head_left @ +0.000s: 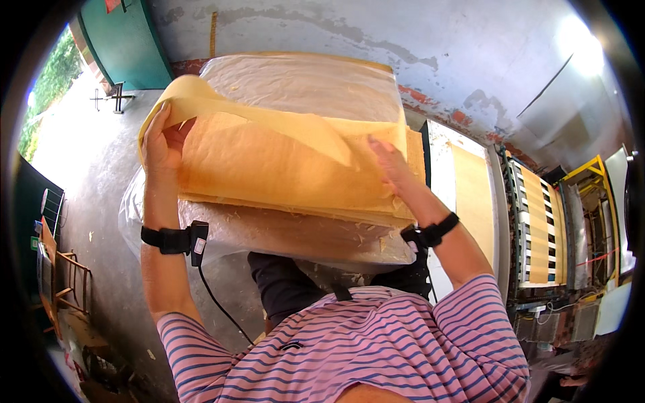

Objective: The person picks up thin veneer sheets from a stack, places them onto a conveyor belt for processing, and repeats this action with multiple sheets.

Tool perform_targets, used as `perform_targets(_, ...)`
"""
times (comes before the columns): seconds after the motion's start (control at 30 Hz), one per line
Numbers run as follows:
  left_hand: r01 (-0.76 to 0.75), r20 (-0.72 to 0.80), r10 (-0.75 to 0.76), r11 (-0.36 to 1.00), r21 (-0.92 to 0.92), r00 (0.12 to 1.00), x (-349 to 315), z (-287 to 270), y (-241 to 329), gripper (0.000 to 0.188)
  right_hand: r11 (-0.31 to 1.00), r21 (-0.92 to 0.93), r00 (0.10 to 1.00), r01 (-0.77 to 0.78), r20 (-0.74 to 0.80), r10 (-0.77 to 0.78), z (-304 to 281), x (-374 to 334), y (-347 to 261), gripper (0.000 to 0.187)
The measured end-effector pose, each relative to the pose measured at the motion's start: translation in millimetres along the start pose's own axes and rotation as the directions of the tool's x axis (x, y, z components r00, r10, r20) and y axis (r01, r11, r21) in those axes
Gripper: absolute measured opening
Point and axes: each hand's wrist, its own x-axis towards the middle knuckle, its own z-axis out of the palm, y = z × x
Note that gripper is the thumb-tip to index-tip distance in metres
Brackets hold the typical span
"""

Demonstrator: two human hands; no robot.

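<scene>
A stack of thin, pliable yellow sheets (282, 164) lies in front of me on a surface covered with clear plastic film (295, 232). The top yellow sheet (195, 91) is lifted at its left end and curls back in a loop. My left hand (163, 144) grips that curled end, thumb outside and fingers inside the fold. Over the right end of the stack, my right hand (395, 168) rests with its fingers stretched out, at or just above the sheet. Whether it presses on the sheet is hard to see. Each wrist wears a black strap with a small device.
Behind the stack, more plastic film (302, 80) covers a wide block against the worn wall. To the right stand a white table (440, 201) with a yellow sheet and a machine carrying a yellow strip (537, 221). A wooden chair (70, 282) stands left; a green door (124, 43) is far left.
</scene>
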Motion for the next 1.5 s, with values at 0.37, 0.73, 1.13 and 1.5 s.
perform_targets(0.37,0.033,0.302,-0.014,0.998,-0.059,0.953,5,121,-27,0.017,0.981,0.088,0.976,-0.174,0.148,0.159,-48,9,22,0.084)
perform_targets(0.73,-0.107,0.635,0.164,0.986,-0.127,0.755,-8,200,-15,0.016,0.799,0.457,0.919,-0.390,0.246,0.308,15,27,72,0.077)
perform_targets(1.13,0.007,0.595,0.069,0.992,-0.125,0.800,-18,215,-22,0.020,0.987,-0.007,0.975,0.163,-0.153,-0.162,-71,-36,58,0.057)
perform_targets(1.5,-0.049,0.624,0.125,0.989,-0.138,0.771,-11,218,0,0.019,0.473,0.646,0.759,-0.600,0.646,0.081,10,-14,67,0.045)
